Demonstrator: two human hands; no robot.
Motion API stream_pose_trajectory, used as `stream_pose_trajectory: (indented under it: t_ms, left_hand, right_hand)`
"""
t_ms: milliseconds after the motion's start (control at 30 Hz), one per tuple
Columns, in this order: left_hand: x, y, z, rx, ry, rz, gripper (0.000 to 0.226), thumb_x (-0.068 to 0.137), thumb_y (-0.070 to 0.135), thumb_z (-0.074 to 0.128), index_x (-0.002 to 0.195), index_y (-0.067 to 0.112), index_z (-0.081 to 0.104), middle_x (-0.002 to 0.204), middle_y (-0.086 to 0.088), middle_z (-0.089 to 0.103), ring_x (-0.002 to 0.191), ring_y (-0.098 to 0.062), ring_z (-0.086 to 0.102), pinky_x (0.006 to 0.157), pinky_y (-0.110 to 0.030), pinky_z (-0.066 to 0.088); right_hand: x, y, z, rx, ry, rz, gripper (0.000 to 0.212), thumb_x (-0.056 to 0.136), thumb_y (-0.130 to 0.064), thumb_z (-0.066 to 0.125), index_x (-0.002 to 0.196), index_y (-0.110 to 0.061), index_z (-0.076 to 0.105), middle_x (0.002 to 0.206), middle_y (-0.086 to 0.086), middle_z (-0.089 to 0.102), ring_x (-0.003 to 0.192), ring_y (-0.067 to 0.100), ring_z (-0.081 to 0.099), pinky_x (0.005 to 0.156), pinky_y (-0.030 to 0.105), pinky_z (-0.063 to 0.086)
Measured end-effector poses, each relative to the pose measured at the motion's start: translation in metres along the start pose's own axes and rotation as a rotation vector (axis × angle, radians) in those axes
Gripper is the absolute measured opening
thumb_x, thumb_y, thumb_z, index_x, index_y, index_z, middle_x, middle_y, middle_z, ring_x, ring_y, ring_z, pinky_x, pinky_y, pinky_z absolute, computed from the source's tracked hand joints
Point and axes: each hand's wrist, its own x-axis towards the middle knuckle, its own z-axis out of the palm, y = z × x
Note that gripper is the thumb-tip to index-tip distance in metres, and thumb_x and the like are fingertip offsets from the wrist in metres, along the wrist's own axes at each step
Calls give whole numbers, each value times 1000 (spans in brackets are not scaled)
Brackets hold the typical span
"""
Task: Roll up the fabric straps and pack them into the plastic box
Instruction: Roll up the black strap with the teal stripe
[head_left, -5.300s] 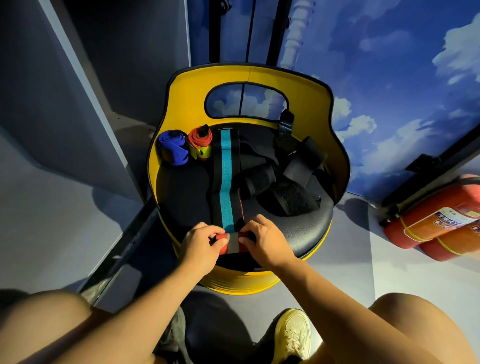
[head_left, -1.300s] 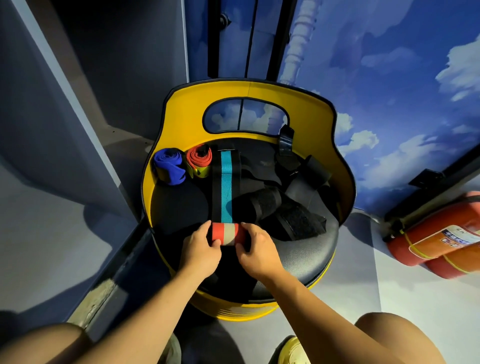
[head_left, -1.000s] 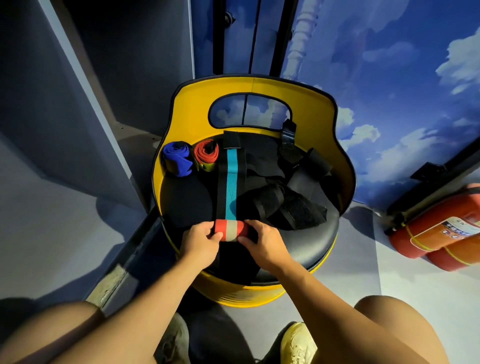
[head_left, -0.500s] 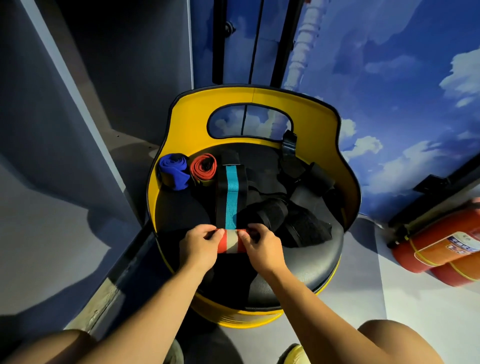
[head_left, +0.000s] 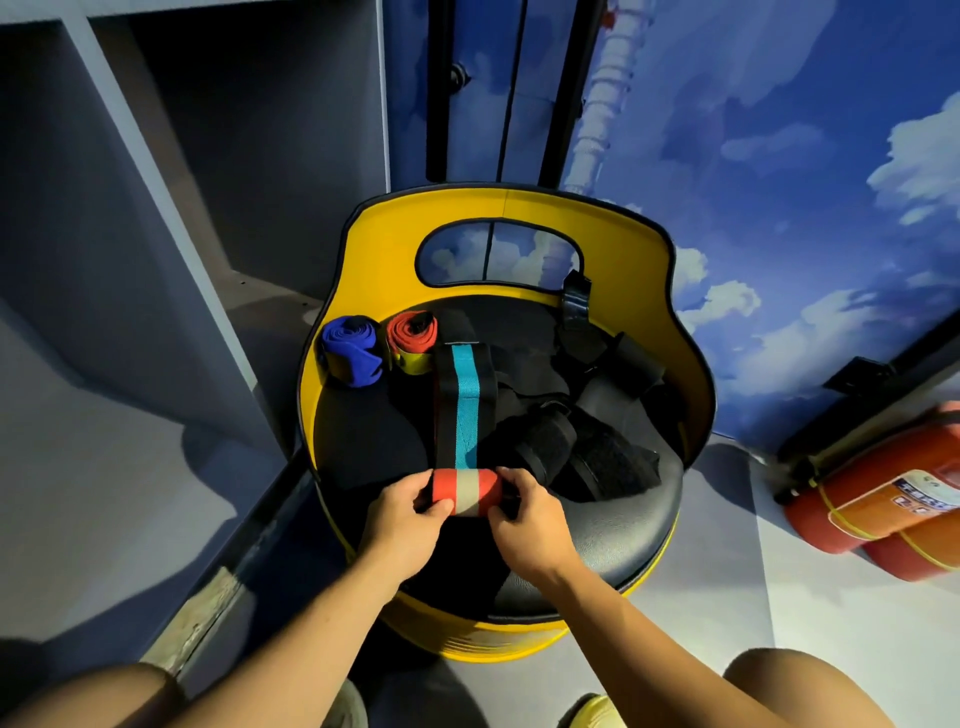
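From the head view, a yellow tub-shaped seat (head_left: 519, 218) with a black cushion (head_left: 613, 535) is serving as the surface, its high yellow wall wrapping the far side. Lying inside that wall are two finished rolls at the far left: a blue roll (head_left: 349, 349) and, just right of it, a red roll (head_left: 412, 339) with a yellow edge. To the right, a heap of black straps (head_left: 576, 441) is sitting tangled on the cushion; how many are in it cannot be told.

One strap (head_left: 464, 405), black with a teal stripe down its middle, is lying flat from the far side toward the near edge. Its near end is wound into a red and pale roll (head_left: 466, 491), and this roll is sitting between the two hands. The left hand (head_left: 402, 522) is pinching the roll's left end with thumb and curled fingers, and the right hand (head_left: 527, 525) is gripping its right end the same way, so each grip is closed on the roll.

On the floor at the far right, two orange fire extinguishers (head_left: 883, 499) are lying side by side, bound with yellow cord.
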Motion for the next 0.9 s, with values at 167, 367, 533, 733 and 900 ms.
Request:
stream_pose_trajectory:
  t_ms: [167, 367, 533, 733, 900]
  left_hand:
    - [-16, -7, -3, 37, -55, 2, 40, 93, 21, 70, 132, 24, 63, 123, 4, 65, 119, -17, 59, 97, -32, 48]
    - [-12, -7, -9, 51, -97, -14, 35, 94, 24, 66, 129, 24, 64, 118, 7, 66, 107, -15, 64, 100, -35, 52]
    - [0, 5, -7, 75, 27, -27, 38, 98, 31, 62, 133, 18, 62, 126, -2, 65, 100, -13, 62, 81, -26, 54]
    - [13, 11, -3, -75, 104, -20, 28, 94, 33, 68, 121, 35, 63, 129, 1, 62, 110, -20, 62, 84, -33, 59]
    - [16, 12, 0, -121, 164, -16, 36, 91, 38, 71, 123, 20, 71, 120, -1, 71, 102, -19, 68, 86, -42, 61]
  right_hand:
    - [-15, 6, -10, -44, -71, -30, 51, 91, -14, 62, 142, -15, 53, 132, 4, 66, 122, 18, 61, 102, 20, 45]
    - [-11, 5, -14, -109, -98, -52, 43, 95, -20, 59, 138, -14, 56, 127, 5, 67, 118, 21, 61, 94, 20, 43]
    - [6, 4, -6, -118, -39, -46, 31, 99, -29, 55, 122, -12, 67, 114, 9, 71, 106, 26, 65, 84, 28, 46]
    - [18, 1, 3, -128, 151, 23, 29, 98, -45, 55, 118, -26, 63, 106, 4, 73, 101, 27, 66, 79, 34, 47]
    - [26, 2, 3, -111, 179, 41, 32, 97, -52, 54, 105, -25, 69, 94, 3, 74, 93, 27, 66, 73, 35, 47]
